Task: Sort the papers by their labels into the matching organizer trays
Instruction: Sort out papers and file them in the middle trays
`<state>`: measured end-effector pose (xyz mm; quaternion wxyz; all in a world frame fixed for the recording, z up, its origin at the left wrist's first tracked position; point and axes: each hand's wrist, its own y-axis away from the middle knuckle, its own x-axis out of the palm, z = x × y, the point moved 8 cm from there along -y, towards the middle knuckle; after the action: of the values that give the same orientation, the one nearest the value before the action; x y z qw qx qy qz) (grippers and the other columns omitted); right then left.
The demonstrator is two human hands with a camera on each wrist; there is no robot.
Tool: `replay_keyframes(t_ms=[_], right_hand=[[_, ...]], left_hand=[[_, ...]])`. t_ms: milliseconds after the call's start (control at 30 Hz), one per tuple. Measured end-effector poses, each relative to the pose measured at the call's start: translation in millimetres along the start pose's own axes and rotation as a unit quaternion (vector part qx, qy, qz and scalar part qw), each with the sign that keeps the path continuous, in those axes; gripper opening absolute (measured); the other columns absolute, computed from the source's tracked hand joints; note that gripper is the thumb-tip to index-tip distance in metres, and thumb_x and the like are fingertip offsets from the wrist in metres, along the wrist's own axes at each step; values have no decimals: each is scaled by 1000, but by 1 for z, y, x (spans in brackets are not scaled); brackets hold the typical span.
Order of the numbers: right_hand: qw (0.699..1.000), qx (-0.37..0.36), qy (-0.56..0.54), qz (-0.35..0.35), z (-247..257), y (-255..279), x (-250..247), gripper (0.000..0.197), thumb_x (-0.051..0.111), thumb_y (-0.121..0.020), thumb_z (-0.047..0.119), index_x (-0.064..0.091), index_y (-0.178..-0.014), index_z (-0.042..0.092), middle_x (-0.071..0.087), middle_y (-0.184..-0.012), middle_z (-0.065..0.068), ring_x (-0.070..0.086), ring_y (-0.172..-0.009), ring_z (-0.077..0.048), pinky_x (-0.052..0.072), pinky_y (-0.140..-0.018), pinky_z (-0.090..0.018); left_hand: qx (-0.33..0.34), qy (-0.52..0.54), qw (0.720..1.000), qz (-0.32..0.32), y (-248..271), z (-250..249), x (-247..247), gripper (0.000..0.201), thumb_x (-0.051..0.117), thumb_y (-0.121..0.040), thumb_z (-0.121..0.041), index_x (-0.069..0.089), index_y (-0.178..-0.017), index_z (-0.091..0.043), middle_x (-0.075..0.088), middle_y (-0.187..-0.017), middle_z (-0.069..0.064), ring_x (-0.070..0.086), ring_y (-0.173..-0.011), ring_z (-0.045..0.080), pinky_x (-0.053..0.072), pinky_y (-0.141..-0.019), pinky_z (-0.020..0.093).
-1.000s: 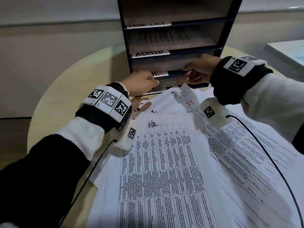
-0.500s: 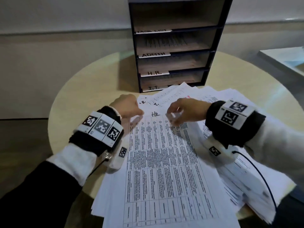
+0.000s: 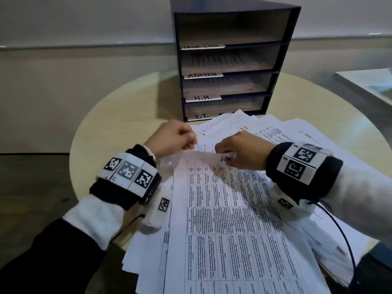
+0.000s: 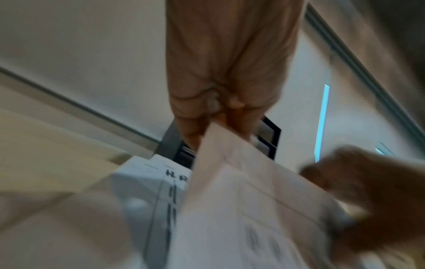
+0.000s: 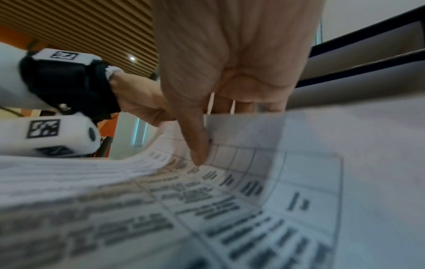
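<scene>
As both hands pinch it — sheet lengthwise toward organizer.

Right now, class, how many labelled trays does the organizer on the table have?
4, stacked in the organizer: the top tray, its label blurred; below it ADMIN; then H.R.; and I.T. at the bottom, partly hidden by papers.

Both hands pinch the far edge of the top sheet of a spread paper pile on the round table: left hand at its left corner, right hand curling the edge. The organizer stands beyond.
</scene>
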<state>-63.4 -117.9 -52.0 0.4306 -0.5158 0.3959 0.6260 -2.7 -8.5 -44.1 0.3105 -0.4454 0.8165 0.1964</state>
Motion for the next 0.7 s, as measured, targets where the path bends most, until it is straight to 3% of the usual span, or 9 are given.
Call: replay_keyframes(t_ms=[100,200,267,400,467,533,600,667,700], right_hand=[[996,-64,63,19,14,6,8,20,50,-86,3,64,-97,11,60,-95,-2,52,-82,-21,28,-67,-22],[992,-87,77,44,21,9,14,25,47,-88,2,65,-102,11,47,-88,3,54,-88,-21,30,-66,-24],[991,-84,88,53,22,9,17,20,48,-89,4,64,-98,9,43,-85,3,54,-89,-22,33,-65,-26],[995,-49,61,58,18,8,19,27,49,-95,29,65,-100,9,44,-87,3,46,-79,-16,32,-65,-24],[996,-43,47,56,17,9,20,31,49,-94,34,66,-106,11,49,-97,1,51,-90,-18,34,-68,-25],[997,-48,49,38,17,9,19,32,53,-91,35,67,-110,15,50,-124,-2,47,-113,-19,37,-79,-26],[997,-56,55,-10,17,9,9,28,61,-86,32,71,-107,15,37,-146,-4,36,-128,-25,35,-95,-37],[995,-56,55,-56,17,8,-4,25,69,-80,26,73,-103,16,32,-150,-7,33,-132,-33,33,-98,-48],[993,-66,57,-76,17,8,-9,26,71,-77,23,73,-103,18,39,-147,-9,38,-129,-36,34,-96,-52]], left_hand=[[-61,-19,994,-91,-4,18,-29,20,47,-95,-5,66,-100,-4,62,-93,3,58,-87,15,45,-71,13],[-109,-115,986,-45,-8,37,-26,28,44,-95,-3,61,-116,-5,59,-124,8,54,-114,22,36,-89,22],[-123,-141,982,-9,-9,46,-17,27,47,-94,-5,60,-117,-7,57,-129,10,52,-117,23,36,-91,25],[-106,-170,979,-22,-11,46,-18,24,58,-88,-7,59,-111,-9,56,-117,8,47,-97,17,36,-84,25],[-85,-174,981,-21,-10,40,-18,20,59,-87,-7,61,-107,-10,53,-100,3,45,-89,14,36,-78,22],[-54,-158,986,-12,-8,31,-17,8,60,-87,-10,65,-92,-15,53,-80,-4,46,-75,11,34,-63,19],[-4,-133,991,8,-3,15,-17,13,62,-87,-13,64,-76,-21,56,-74,-7,47,-72,10,34,-60,20],[49,-81,995,44,4,-4,-16,18,65,-85,-15,63,-70,-24,61,-75,-6,49,-70,7,36,-63,20],[69,-56,994,66,8,-14,-15,17,66,-84,-15,65,-69,-25,62,-75,-4,50,-69,5,38,-64,18]])
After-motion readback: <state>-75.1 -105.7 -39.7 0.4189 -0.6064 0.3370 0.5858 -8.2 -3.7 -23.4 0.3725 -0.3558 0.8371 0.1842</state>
